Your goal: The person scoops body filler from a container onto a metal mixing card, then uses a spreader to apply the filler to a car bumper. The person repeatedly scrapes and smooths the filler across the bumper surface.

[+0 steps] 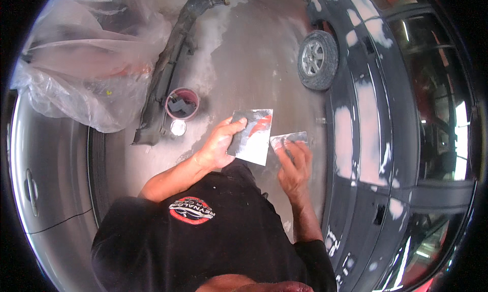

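Centre of frame, the left hand (219, 144) grips a flat metal board (252, 135), its face a dull, smeared grey with a red streak of paste. Just right of it, the right hand (294, 166) holds a thin metal spreader blade (288, 138), filmed pale and matt. Along the right side, the dark car body (378, 114) shines glossy between chalky, matt filler patches. Upper left, a clear plastic sheet (81, 58) lies crinkled and shiny. The concrete floor (244, 63) looks rough and dusty; the plastic bucket (182, 103) is stained.
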